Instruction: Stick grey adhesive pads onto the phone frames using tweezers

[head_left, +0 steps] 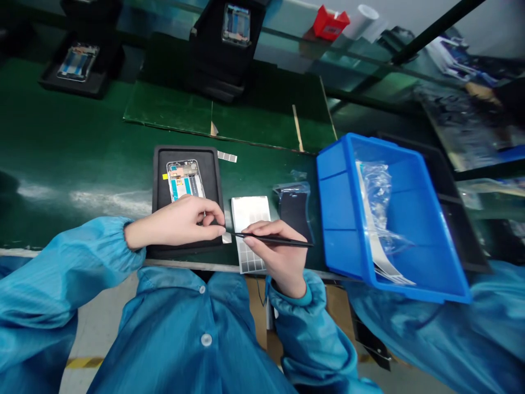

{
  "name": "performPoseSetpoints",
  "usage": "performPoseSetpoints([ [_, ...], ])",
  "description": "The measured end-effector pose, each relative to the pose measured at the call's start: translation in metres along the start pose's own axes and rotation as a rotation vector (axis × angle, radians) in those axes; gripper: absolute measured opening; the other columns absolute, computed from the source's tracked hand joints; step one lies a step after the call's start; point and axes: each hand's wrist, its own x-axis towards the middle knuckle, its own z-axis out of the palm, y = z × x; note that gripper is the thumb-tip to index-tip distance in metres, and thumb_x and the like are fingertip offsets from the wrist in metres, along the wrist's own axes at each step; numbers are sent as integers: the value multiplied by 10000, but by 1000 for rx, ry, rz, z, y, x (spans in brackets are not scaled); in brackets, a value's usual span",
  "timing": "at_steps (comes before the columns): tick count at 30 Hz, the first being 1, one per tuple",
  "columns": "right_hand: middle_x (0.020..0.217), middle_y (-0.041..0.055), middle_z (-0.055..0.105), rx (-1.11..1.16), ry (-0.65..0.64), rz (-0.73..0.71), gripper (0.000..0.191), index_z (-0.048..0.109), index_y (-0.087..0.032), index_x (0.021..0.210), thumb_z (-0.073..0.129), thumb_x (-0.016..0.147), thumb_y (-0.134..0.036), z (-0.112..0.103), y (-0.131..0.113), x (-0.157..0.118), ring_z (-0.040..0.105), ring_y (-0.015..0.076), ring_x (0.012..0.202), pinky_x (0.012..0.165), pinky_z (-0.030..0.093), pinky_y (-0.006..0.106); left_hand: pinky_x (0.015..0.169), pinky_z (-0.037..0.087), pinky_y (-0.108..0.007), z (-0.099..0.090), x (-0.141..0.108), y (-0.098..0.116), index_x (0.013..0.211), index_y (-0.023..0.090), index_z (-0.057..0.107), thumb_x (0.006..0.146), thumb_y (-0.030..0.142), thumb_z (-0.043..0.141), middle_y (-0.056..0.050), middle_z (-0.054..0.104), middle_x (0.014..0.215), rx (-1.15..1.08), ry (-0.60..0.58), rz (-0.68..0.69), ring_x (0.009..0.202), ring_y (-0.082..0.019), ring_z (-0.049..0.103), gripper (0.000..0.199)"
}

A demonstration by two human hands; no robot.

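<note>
My right hand [281, 246] grips a pair of black tweezers [287, 241] in a pinch, with their tips pointing left. By the tips is a small silver piece [227, 238], close to the thumb of my left hand [180, 221]. The fingers of that hand are curled, thumb and index close together; whether they hold the piece I cannot tell. Beneath the left hand, an opened phone [183, 171] lies in a black foam tray [161, 183], its lower part hidden. Under my right hand lies a sheet of silver stickers [251, 207], partly covered.
A blue bin [340, 219] with clear plastic bags [377, 191] stands at right. Beside the sheet lies a dark, plastic-wrapped piece [294, 210]. A short sticker strip [227, 157] sits by the tray. More phones [79, 62] rest in black trays behind; a red bin [330, 23] is farther back.
</note>
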Motion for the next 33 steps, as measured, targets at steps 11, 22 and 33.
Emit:
performPoseSetpoints([
  [11, 822, 39, 781, -35, -1, 3, 181, 698, -232, 795, 866, 728, -232, 6, 0, 4, 761, 216, 792, 740, 639, 355, 557, 359, -186, 0, -2, -8, 805, 174, 732, 819, 220, 644, 51, 554, 614, -7, 51, 57, 573, -75, 498, 100],
  [22, 828, 41, 776, -82, -38, 51, 177, 702, -239, 792, 867, 731, -254, 15, -6, 6, 758, 220, 798, 727, 640, 354, 549, 349, -187, -8, -6, -7, 772, 168, 721, 813, 197, 635, 52, 563, 613, 41, 83, 61, 570, -70, 493, 100],
  [33, 840, 37, 781, -66, -72, 96, 176, 698, -238, 796, 863, 735, -236, 26, -6, 14, 763, 209, 795, 713, 639, 329, 557, 360, -201, -13, -8, -15, 773, 162, 720, 817, 182, 637, 46, 585, 619, 37, 106, 102, 564, -74, 515, 96],
])
